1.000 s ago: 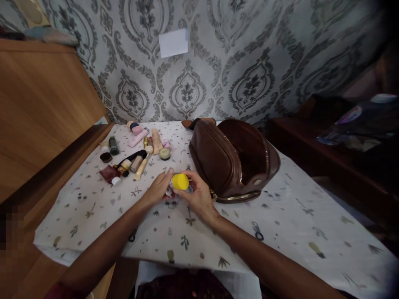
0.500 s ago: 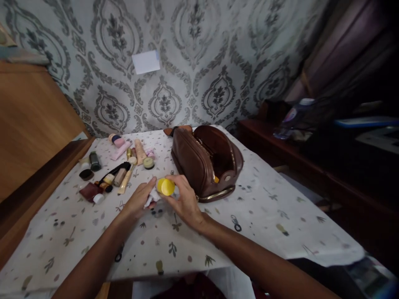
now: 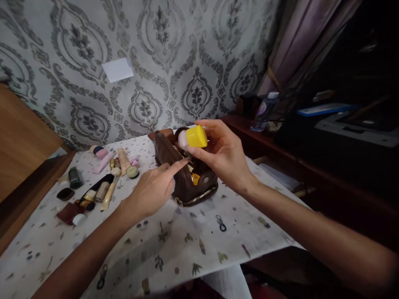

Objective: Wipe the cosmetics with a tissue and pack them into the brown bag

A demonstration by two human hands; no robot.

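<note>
A small pale bottle with a yellow cap [image 3: 197, 136] is tilted on its side in my right hand [image 3: 229, 155], gripped between thumb and fingers over the brown leather cosmetic bag [image 3: 166, 151]. The bag stands unzipped, with something orange-yellow [image 3: 195, 179] at its opening. My left hand [image 3: 154, 189] reaches to the near side of the bag. Its index finger is stretched out over the zipped edge, and the other fingers are bent and partly hidden. The white cloth seen earlier cannot be made out.
On the left of the patterned tablecloth [image 3: 131, 253] lie several cosmetics, among them a beige tube [image 3: 124, 161], a dark red bottle [image 3: 70, 213] and a small round jar [image 3: 132, 172]. A clear bottle [image 3: 264, 112] stands on the dark furniture at right.
My right hand has lifted the yellow-capped bottle up and right, over the bag. My left hand has moved to the bag's edge. The white cloth has gone from sight, and the view has turned right.
</note>
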